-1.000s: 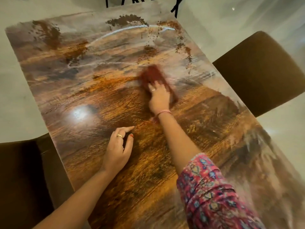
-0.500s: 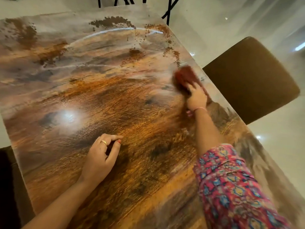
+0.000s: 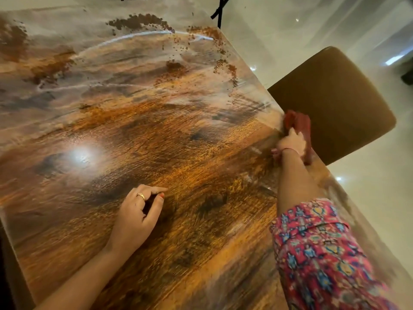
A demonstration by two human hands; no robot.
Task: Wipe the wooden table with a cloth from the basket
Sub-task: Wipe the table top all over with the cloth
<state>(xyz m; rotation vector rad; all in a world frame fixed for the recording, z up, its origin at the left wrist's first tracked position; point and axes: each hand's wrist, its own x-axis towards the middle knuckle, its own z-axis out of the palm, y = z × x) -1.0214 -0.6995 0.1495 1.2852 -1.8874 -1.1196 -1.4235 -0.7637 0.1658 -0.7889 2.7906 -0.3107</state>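
Note:
The glossy wooden table (image 3: 156, 139) fills most of the view, with brown crumbs and smears scattered over its far half. My right hand (image 3: 290, 143) presses a dark red cloth (image 3: 298, 121) down at the table's right edge, part of the cloth hanging past the edge. Resting on the wood near the front is my left hand (image 3: 137, 213), fingers loosely curled, a ring on one finger, holding nothing. No basket is in view.
A brown upholstered chair (image 3: 330, 104) stands right beside the table's right edge, just past the cloth. Black legs of another chair (image 3: 220, 12) show beyond the far end. Pale shiny floor tiles (image 3: 368, 186) surround the table. A dark chair sits at the left edge.
My right hand has swept the cloth from the table's middle rightwards to the right edge. My left hand has stayed resting in place.

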